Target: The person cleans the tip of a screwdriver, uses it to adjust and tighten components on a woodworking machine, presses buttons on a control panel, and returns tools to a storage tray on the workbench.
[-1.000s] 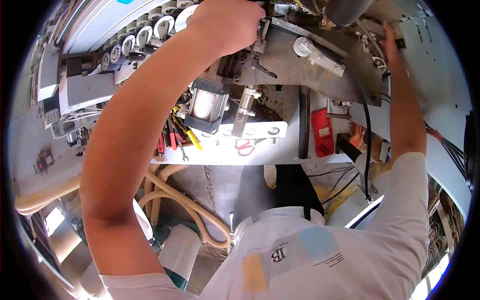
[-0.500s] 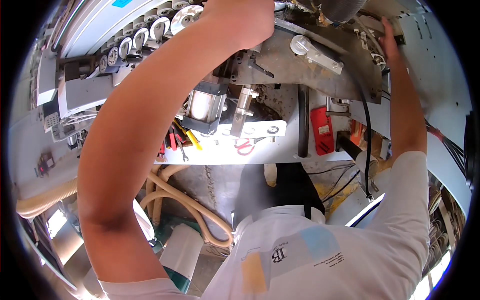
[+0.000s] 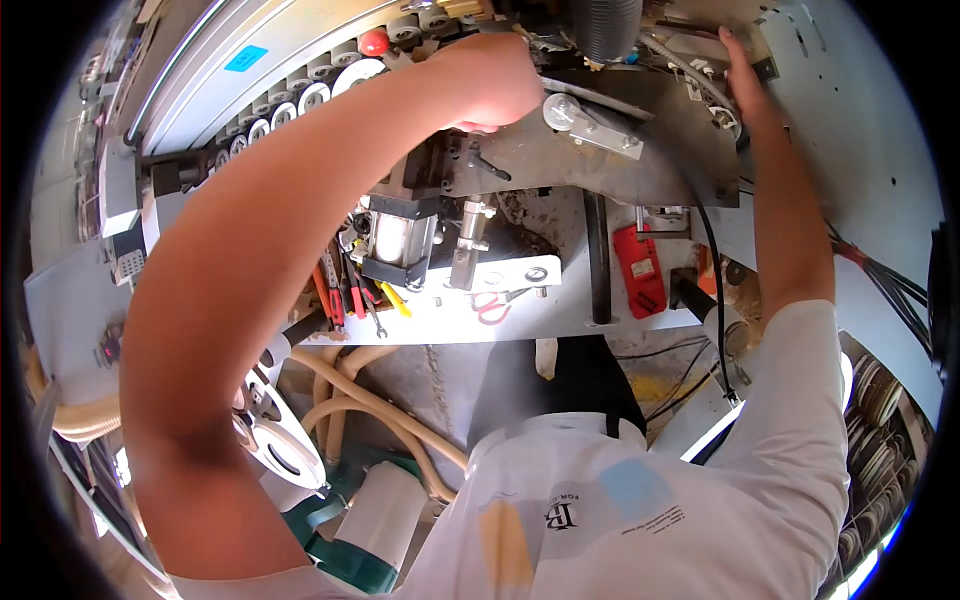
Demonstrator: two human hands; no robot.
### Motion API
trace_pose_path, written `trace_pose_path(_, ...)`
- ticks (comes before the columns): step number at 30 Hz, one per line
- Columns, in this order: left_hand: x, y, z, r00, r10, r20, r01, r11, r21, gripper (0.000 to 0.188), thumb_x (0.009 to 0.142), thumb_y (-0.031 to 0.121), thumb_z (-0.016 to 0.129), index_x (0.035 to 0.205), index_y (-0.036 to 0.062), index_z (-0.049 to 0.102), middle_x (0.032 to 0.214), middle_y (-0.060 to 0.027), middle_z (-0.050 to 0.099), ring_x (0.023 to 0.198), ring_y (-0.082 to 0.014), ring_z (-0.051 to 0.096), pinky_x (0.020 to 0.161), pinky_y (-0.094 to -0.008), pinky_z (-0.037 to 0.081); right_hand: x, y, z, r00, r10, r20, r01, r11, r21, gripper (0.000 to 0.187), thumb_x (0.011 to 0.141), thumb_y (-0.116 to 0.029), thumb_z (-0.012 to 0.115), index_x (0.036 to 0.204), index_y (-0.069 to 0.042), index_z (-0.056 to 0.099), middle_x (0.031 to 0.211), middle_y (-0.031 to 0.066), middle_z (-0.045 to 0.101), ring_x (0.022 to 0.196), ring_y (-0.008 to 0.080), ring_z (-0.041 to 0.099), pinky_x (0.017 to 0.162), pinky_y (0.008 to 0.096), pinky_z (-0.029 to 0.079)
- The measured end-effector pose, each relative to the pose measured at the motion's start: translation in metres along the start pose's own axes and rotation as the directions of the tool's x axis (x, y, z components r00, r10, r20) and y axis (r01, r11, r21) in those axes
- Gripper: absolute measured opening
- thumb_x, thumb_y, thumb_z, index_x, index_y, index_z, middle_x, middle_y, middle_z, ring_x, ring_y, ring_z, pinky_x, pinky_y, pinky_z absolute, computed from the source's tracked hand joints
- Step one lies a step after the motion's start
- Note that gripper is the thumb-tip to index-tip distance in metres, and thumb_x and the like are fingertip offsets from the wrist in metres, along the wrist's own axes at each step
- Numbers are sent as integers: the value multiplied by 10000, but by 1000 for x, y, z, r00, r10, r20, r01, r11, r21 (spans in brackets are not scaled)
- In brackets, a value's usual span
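My left hand is bent over the far edge of a machine, beside a grey metal plate. Its fingers curl under and are mostly hidden, so what they hold does not show. My right hand is at the far right by the blue-grey side panel, with a finger stretched out. A ribbed grey hose hangs between the hands. On the plate sits a white roller on a metal arm. Below my left wrist are a black clamping lever and a pneumatic cylinder.
Pliers, a wrench, red-handled scissors and a red case lie on the white ledge. A row of rollers runs at the far left. A black cable hangs down on the right. Beige hoses loop below.
The view has shifted, so the machine sits lower and further left. More of my left hand's curled underside shows. A red knob now appears by the rollers. My right hand stays by the side panel.
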State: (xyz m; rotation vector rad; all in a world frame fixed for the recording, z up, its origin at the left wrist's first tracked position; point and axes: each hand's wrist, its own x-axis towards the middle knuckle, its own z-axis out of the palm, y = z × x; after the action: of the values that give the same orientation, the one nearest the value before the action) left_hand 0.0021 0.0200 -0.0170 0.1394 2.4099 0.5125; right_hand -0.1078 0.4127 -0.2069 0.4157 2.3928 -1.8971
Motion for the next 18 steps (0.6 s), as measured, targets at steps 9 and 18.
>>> trace_pose_path(9, -7, -10, -9, 984, -133, 120, 162, 948, -275, 255, 969, 145, 517, 1151, 42, 662, 641, -10, 515, 478, -94, 488, 373, -258, 287, -7, 1, 6, 978, 167, 123, -184, 973, 139, 681, 888, -692, 583, 1311, -164, 661, 1203, 47, 665, 1025, 168, 613, 867, 305, 502)
trace_pose_path(18, -43, 43, 0, 938, 144, 315, -26, 937, -349, 325, 994, 171, 546, 1279, 79, 670, 679, -29, 569, 485, -82, 498, 381, -241, 332, 10, 15, -4, 1000, 7, 2, -7, 993, 118, 601, 952, -617, 561, 1275, -128, 695, 1291, 16, 643, 1203, 155, 553, 1055, 313, 399)
